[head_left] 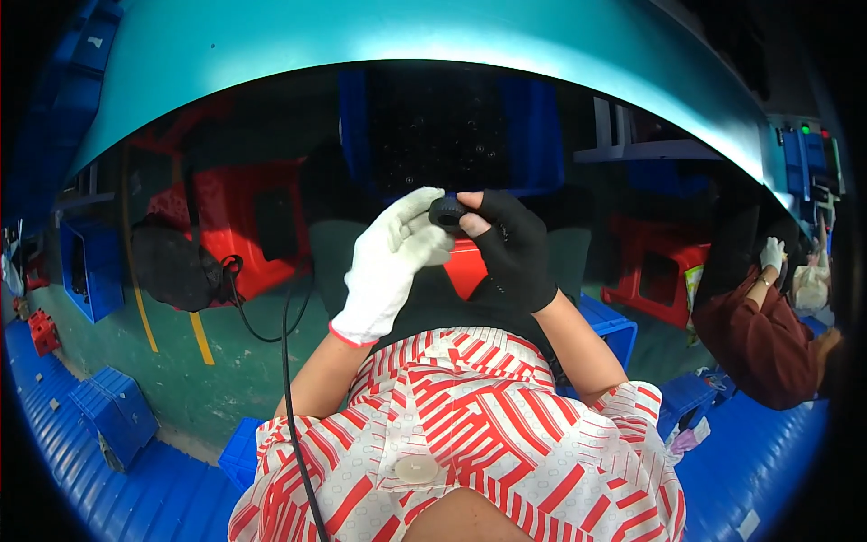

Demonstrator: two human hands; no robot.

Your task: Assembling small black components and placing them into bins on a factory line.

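Work on one piece looks to be under way and unfinished, as I judge it: a small, thick black ring with a ribbed outer wall (441,206) is up in the air between my two hands, neither put down nor let go. My left hand (388,257), in a white fabric glove with a red-edged cuff, is closed on the ring's left side with curled fingers. My right hand (515,248), in a black glove that leaves the thumb and forefinger tips bare, is pinched on its right side. What has already been done to this ring I cannot tell (no mark on it shows from up here), nor how much is left to do on it. Beyond my hands sits a deep blue plastic bin (537,135), below the edge of the smooth teal desk (433,32); its inside is very dark, with small bright rings and specks, and whether those are finished pieces or waiting ones is not clear. As for the ring, it is dull and evenly dark, tilted so that its round opening faces partly toward me, with fine ridges running around the outside and no break that I can make out
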